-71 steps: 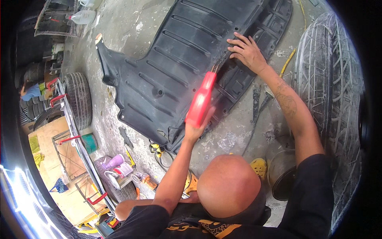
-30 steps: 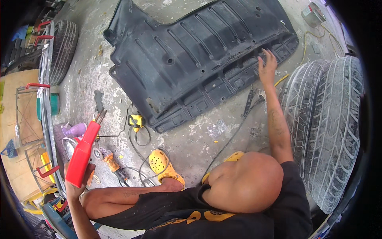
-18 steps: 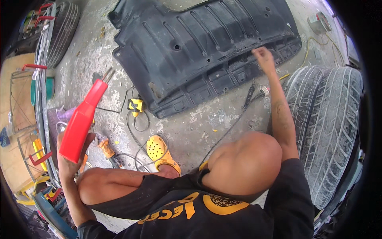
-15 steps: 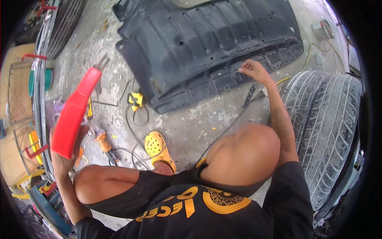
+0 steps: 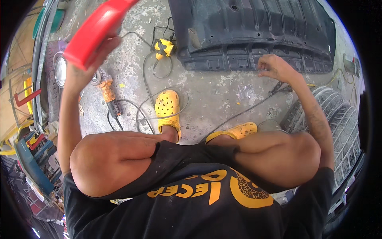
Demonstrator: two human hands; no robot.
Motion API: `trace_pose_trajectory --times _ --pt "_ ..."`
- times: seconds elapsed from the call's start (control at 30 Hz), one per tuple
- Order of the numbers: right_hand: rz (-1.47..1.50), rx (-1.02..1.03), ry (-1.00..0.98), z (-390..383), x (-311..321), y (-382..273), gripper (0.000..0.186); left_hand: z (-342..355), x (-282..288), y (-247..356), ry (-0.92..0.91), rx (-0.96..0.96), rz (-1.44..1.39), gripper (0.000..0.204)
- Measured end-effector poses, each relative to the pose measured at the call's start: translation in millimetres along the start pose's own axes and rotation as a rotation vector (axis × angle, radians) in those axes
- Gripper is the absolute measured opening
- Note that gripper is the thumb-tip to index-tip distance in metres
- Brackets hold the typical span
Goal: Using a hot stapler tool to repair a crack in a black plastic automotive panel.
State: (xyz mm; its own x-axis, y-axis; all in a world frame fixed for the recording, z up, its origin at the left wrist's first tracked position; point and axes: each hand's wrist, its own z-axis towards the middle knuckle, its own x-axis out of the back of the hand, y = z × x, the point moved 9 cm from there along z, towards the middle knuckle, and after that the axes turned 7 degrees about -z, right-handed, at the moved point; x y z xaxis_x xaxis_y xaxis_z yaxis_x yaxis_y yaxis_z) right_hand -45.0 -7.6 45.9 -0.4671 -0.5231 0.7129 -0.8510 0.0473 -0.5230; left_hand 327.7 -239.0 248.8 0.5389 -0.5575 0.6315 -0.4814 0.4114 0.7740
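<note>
My left hand [image 5: 95,59] is wrapped round a red plastic welder [image 5: 95,30], raised at the upper left. The tool's tip runs out of the picture at the top. My right hand [image 5: 275,67] is over the near edge of a large black plastic underbody panel [image 5: 254,28], which lies on the floor. Its fingers are curled together in a pinch; whatever they may hold is too small to make out. Whether the fingertips touch the panel I cannot tell.
An orange angle grinder [image 5: 106,91] and a yellow-and-black corded device [image 5: 164,48] lie on the concrete floor, with cables around my yellow clogs [image 5: 167,105]. Dusty tyres [image 5: 346,131] stand at the right. A metal rail [image 5: 39,59] runs along the left.
My view has shifted, so the panel sits higher and further right. The red welder has risen toward the top edge. My right hand remains near the panel's edge, fingers still curled.
</note>
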Motion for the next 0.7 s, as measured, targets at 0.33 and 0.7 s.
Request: trace_pose_trajectory --times 0.33,0.7 --pt "0.306 -0.211 -0.079 34.0 -170.6 -83.5 0.029 63.6 -124.1 -8.4 -0.163 -0.091 -0.322 0.024" --pt "0.43 -0.333 0.275 25.9 -192.3 -78.8 0.015 66.2 -130.3 -59.7 -0.057 0.178 -0.639 0.023"
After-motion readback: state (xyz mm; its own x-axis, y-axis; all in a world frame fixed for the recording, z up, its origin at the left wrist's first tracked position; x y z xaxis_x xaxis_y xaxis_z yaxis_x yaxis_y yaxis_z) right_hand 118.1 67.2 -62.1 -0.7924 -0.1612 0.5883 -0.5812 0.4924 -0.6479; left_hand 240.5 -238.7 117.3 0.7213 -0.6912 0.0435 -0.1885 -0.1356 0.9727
